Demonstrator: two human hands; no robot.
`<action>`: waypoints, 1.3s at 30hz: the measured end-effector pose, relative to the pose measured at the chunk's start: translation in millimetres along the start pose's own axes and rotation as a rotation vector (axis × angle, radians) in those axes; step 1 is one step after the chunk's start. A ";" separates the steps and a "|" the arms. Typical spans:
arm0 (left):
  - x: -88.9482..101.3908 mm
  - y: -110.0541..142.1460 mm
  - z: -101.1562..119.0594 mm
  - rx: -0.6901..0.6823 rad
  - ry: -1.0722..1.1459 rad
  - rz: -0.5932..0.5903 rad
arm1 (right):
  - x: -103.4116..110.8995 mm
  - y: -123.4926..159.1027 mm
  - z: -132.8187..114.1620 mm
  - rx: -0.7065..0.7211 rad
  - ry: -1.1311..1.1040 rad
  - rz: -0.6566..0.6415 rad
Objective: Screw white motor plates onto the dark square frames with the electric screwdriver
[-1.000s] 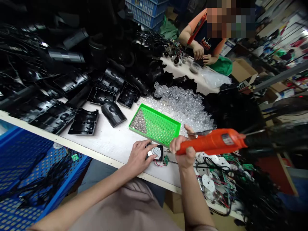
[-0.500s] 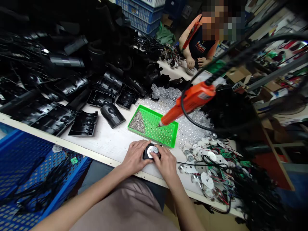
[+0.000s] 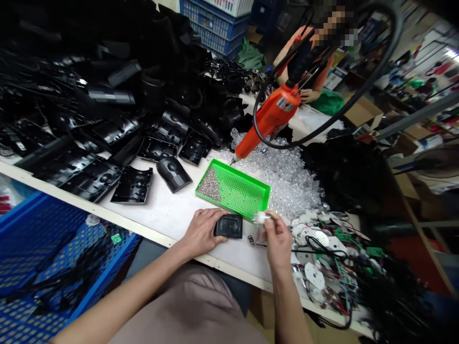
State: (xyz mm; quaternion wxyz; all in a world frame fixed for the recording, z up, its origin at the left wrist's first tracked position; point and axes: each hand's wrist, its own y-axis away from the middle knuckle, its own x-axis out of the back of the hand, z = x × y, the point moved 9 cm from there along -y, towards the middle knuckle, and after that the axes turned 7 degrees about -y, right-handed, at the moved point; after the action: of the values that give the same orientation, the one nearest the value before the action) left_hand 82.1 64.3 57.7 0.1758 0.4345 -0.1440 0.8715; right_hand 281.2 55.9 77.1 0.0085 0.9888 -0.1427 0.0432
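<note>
My left hand (image 3: 206, 232) grips the near left edge of a black plastic housing (image 3: 229, 226), which lies on the table with its hollow side up. To its right, my right hand (image 3: 278, 240) pinches a small motor (image 3: 262, 218) with a pale plate, blurred by motion. Thin wires seem to hang below it, and a tiny dark part (image 3: 250, 239) sits close by at the table surface. Behind both hands is a green tray (image 3: 241, 209) with small screws (image 3: 210, 185) heaped in its left end. An orange electric screwdriver (image 3: 267, 119) hangs above the tray's far edge.
Black shells (image 3: 173, 174) lie at left, before a dark heap. Clear plastic pieces (image 3: 294, 177) spread right of the tray; motors with white plates and wires (image 3: 319, 243) pile at right. A blue basket (image 3: 68, 306) stands below the table edge. A co-worker's hand (image 3: 309, 95) shows across.
My right hand has lifted the motor out of the housing and moved right. My left hand keeps hold of the housing. The hanging screwdriver has swung away, off the tray's middle.
</note>
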 end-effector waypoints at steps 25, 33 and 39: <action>13.9 -14.5 113.3 -0.190 0.119 0.289 | 16.6 41.2 72.5 -0.422 -0.727 0.180; 13.4 -13.5 115.9 -0.166 0.114 0.306 | 18.8 46.0 83.7 -0.433 -0.751 0.188; 13.3 -15.4 117.1 -0.090 0.071 0.314 | 21.4 52.4 95.6 -0.419 -0.779 0.204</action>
State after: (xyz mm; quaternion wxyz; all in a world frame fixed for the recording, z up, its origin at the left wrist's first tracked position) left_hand 164.0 33.3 137.9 0.0615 0.3671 -0.2426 0.8959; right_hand 294.7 -3.1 -16.0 0.1500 0.8891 -0.2378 -0.3613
